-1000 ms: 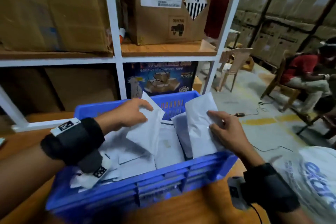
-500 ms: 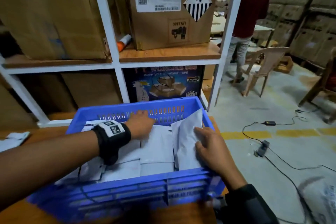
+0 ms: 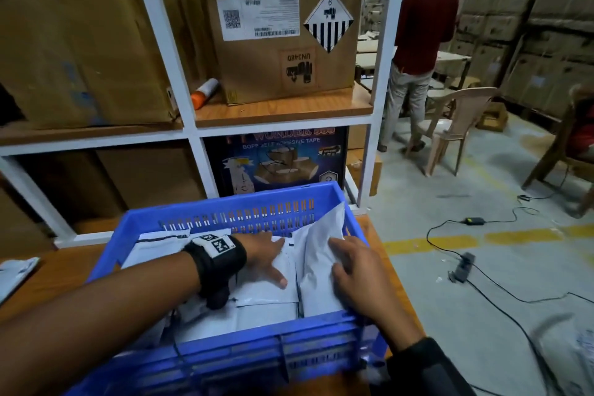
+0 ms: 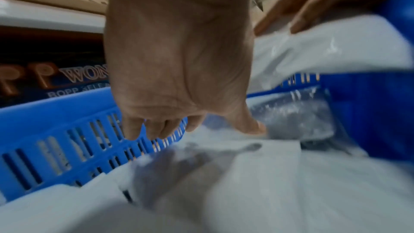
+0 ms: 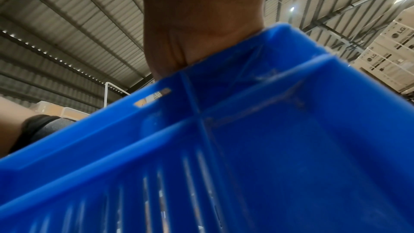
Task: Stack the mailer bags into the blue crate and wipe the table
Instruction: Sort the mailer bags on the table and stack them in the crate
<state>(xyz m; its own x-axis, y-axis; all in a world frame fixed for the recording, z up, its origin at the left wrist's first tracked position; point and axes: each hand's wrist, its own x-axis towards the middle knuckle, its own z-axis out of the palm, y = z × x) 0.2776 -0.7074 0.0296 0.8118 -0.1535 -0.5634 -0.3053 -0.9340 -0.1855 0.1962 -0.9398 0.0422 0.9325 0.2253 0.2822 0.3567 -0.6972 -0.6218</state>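
Observation:
The blue crate (image 3: 225,204) stands on the wooden table (image 3: 64,270), packed with white mailer bags (image 3: 266,315). My left hand (image 3: 270,254) lies flat on the middle bags, fingers straight, pressing down; the left wrist view shows this left hand (image 4: 179,127) over the bags (image 4: 246,183) near the crate's slotted wall (image 4: 56,121). My right hand (image 3: 348,265) rests with spread fingers on a mailer (image 3: 318,244) that leans against the crate's right wall. The right wrist view shows only the crate's outer wall (image 5: 268,148) and the heel of my right hand (image 5: 201,33).
One more mailer (image 3: 16,270) lies on the table at the far left. A white shelf rack (image 3: 193,132) with cardboard boxes rises right behind the crate. To the right, the floor holds cables, a plastic chair (image 3: 450,125), a standing person (image 3: 421,51) and a white sack (image 3: 575,347).
My left hand has laid its raised mailer flat and now presses on it. My right hand has pushed its upright mailer lower against the right wall. The head view has swung upward.

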